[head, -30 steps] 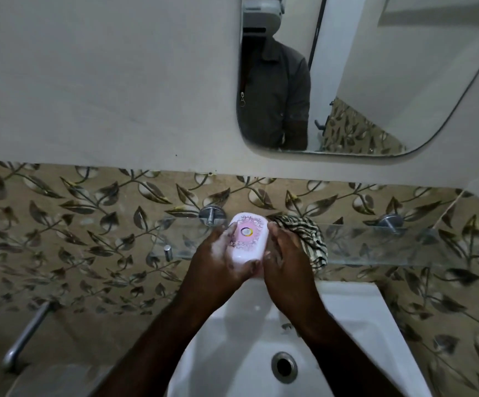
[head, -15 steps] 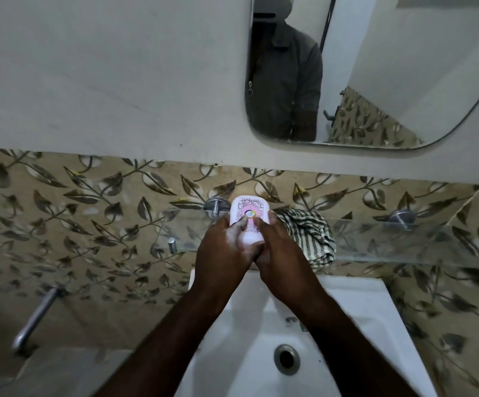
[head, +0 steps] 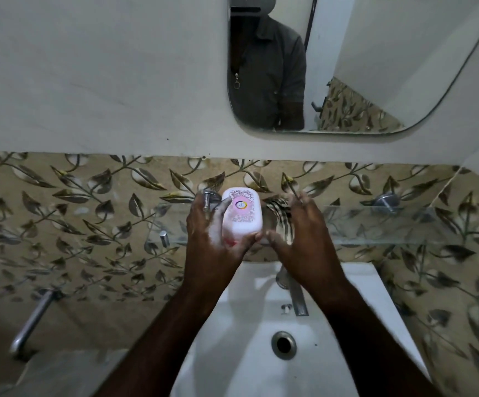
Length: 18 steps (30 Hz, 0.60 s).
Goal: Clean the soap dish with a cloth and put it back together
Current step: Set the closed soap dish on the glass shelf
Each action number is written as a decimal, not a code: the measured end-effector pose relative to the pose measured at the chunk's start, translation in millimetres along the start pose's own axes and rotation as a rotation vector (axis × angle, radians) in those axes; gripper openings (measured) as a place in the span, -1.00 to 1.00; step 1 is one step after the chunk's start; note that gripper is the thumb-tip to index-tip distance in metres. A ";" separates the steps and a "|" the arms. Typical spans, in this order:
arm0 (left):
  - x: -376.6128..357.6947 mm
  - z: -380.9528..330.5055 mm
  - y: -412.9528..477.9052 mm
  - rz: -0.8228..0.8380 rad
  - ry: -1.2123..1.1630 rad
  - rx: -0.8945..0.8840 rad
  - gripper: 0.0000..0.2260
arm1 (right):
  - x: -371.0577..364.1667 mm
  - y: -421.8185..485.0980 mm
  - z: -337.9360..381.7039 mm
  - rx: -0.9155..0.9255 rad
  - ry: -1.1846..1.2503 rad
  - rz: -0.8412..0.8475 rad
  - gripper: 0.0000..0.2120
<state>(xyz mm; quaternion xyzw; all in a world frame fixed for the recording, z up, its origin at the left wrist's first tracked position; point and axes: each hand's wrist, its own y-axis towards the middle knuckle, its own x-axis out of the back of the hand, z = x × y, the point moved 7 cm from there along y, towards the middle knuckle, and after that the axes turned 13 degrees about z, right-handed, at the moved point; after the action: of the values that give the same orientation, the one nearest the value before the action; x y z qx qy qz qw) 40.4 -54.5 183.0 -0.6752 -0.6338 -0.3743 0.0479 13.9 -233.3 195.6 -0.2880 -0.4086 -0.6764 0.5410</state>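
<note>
The soap dish is white and pink with a patterned lid that is on it. It sits at the glass shelf above the basin. My left hand wraps its left side and near end, with soap foam on the fingers. My right hand hovers just right of the dish, fingers spread, holding nothing. The striped cloth lies on the shelf, mostly hidden behind my right hand.
A white basin with a drain lies below, its chrome tap under my right wrist. A metal pipe juts out at lower left. A mirror hangs above on the wall.
My right hand has let go of the soap dish and moved right, over the cloth. The left hand keeps its hold and the dish sits further back at the shelf.
</note>
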 end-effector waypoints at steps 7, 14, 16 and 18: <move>-25.4 -40.7 -25.8 0.014 -0.162 -0.233 -0.74 | 11.9 28.8 -57.7 -0.280 0.013 0.005 -0.57; -59.3 -47.9 -43.0 0.192 -0.299 -0.137 -0.83 | 30.2 13.6 -31.5 0.003 0.082 -0.054 -0.76; -68.0 -36.5 -45.9 0.229 -0.352 -0.001 -0.81 | 22.9 1.3 -20.7 0.154 0.111 0.106 -0.59; -75.8 -21.4 -47.4 0.226 -0.443 0.144 -0.77 | 15.6 -4.8 -27.0 0.206 0.142 0.166 -0.45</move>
<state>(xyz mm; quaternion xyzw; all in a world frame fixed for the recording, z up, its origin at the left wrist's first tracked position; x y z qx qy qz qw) -5.0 -119.1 136.0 -0.8021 -0.5744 -0.1632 -0.0027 6.8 -264.0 193.9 -0.2154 -0.4114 -0.6024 0.6492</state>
